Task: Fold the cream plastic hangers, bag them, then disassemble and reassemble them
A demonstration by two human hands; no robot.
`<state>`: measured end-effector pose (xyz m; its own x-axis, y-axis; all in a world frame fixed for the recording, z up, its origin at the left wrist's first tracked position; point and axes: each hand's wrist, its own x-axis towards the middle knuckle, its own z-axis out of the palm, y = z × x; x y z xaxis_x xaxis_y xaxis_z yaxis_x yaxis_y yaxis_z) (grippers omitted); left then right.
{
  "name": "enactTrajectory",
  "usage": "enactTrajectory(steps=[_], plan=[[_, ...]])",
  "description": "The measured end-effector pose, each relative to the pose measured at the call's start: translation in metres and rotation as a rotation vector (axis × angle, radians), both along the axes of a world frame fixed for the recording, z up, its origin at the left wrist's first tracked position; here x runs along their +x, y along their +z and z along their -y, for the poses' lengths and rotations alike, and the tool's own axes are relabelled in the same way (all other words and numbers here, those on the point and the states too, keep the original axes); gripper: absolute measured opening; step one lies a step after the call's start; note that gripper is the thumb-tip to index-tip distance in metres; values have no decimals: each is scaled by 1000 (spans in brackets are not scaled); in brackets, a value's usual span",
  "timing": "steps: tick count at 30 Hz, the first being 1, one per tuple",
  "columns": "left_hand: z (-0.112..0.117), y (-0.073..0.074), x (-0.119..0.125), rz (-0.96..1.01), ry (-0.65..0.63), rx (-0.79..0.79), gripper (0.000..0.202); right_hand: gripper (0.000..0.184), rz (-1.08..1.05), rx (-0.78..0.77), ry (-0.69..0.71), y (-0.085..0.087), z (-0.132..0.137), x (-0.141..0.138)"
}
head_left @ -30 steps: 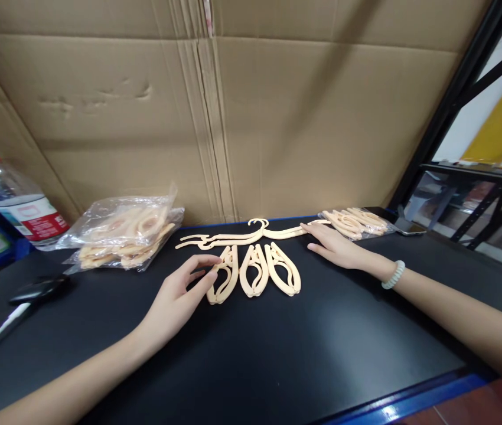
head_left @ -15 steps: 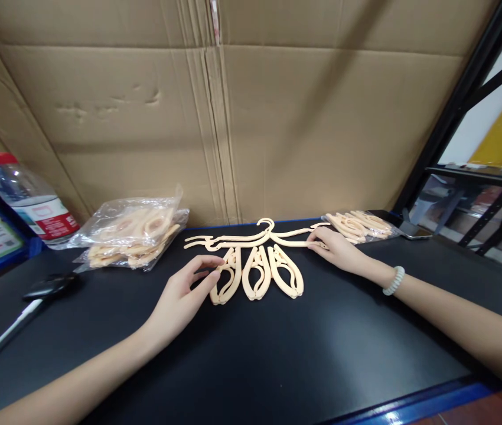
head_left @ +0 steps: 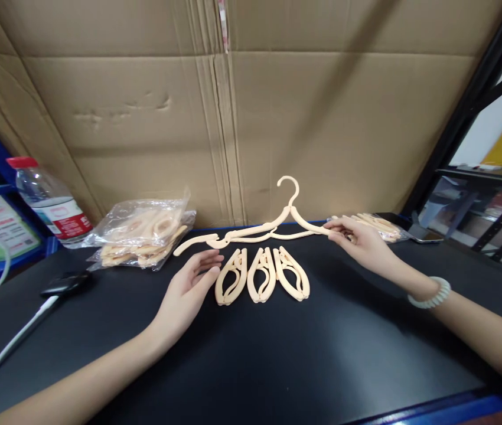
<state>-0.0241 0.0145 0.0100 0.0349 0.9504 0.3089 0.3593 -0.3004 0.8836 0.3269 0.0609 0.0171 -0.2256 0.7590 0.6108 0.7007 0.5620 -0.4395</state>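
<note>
1. Position: the unfolded hanger is at the far edge of the black table, close to the cardboard wall.
2. Long axis: it runs left to right, roughly parallel to the wall. The hook points upward, with its open curl turned left.
3. Attitude: the middle and right arm are raised off the table – the left tip sits low, at or near the surface.
4. Right hand: fingertips are closed in a pinch on the hanger's right end, and nothing else is held.
5. Left hand: it is open with loosely curved fingers and holds nothing. It lies just beside the leftmost of three folded hangers; contact cannot be confirmed.
6. Folded hangers: they lie flat in a row, touching side by side, with their long axes running toward the wall.
7. Surroundings: bagged hangers lie at far left beside a water bottle, with a further bagged stack behind the right hand.
</note>
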Motion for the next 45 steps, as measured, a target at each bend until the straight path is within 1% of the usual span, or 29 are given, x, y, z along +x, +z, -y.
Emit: enactTrajectory(steps=[3,5,8,11,13,16,18,21,23,26,29,30,32,34,36,40,43,45], plan=[[4,-2,2,33,24,3,46,21,107,15,38,5,10,-6],[9,-4,3,-1,21,31,51,21,159,29,102,6,16,-12],[15,-3,3,-147,-56,109,49,20,215,20,178,4,26,-21],[20,-1,3,-268,-105,165,46,19,240,12,180,3,32,-27],[22,1,4,-289,-78,196,48,19,243,21,161,3,35,-29],[22,2,5,-314,-5,229,52,19,234,44,137,3,35,-28],[21,2,6,-332,21,227,45,20,253,78,148,3,34,-27],[20,1,6,-330,-8,213,33,21,364,195,175,4,32,-24],[20,1,5,-325,-23,211,30,21,484,310,134,7,33,-23],[19,1,4,-311,-26,203,30,20,635,436,-23,12,38,-23],[17,0,3,-291,-46,185,31,23,734,453,-191,14,44,-24],[17,0,3,-287,-49,181,31,24,760,461,-229,13,45,-24],[17,0,3,-282,-54,169,31,24,792,490,-253,13,46,-25],[16,-1,3,-262,-63,143,31,22,765,506,-228,11,45,-27],[16,-1,4,-225,-77,111,32,21,648,479,-162,9,43,-29],[14,-2,3,-197,-78,89,31,21,320,369,10,5,41,-33],[14,-2,3,-208,-70,93,30,26,175,290,67,4,44,-36],[14,-2,4,-198,-72,89,30,33,33,169,101,4,46,-38]])
